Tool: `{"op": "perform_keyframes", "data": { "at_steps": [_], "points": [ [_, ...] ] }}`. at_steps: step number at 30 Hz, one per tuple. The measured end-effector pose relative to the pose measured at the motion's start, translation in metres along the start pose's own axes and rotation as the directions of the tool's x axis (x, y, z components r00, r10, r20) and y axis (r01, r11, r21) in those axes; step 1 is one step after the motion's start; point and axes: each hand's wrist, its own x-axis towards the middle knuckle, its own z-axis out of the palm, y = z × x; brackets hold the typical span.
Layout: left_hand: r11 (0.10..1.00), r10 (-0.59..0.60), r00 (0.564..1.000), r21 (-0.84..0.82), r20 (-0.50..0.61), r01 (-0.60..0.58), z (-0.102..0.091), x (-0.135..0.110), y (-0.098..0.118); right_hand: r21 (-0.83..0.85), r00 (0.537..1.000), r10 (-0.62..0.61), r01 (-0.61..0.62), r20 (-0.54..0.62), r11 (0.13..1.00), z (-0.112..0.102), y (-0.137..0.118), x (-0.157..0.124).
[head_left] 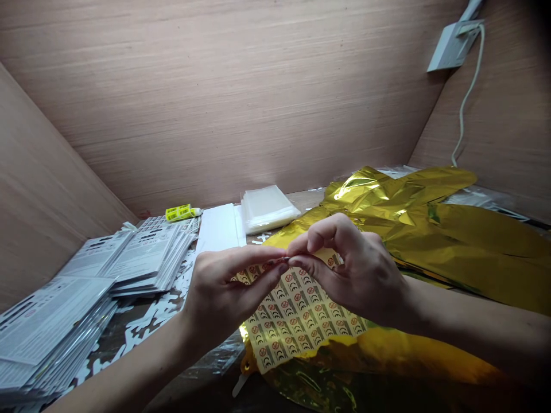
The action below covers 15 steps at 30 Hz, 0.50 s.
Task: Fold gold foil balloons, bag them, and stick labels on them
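Gold foil [430, 229] spread behind and right of the warning-label sheet [297, 321]; sheet = landmark. Directly above it, left hand [228, 292] and right hand [348, 269] meeting, fingertips [262, 255] pinched closed on a tiny item [283, 261], too small to identify. Step in hand: two-handed fine pinch, both grips closed. Beyond sheet: yellow tube [183, 212], clear poly bags [269, 209]. Left of sheet: stacks of printed cards [129, 258].

Sticker sheet [297, 315] repeats CE marks and red prohibition signs.
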Motion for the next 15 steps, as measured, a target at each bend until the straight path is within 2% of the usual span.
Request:
{"op": "perform_keyframes", "data": {
  "at_steps": [7, 15],
  "points": [
    [0.996, 0.064, 0.998, 0.057, 0.021, -0.065, -0.0016, 0.0011, 0.0001, -0.017, 0.999, -0.042, 0.042, -0.003, 0.999, -0.0017, 0.0003, -0.0011],
    [0.992, 0.123, 0.991, 0.025, 0.047, -0.124, -0.0009, 0.0025, 0.0014, 0.017, 0.999, -0.050, 0.050, -0.017, 0.999, -0.0011, 0.0007, -0.0028]
  ]
}}
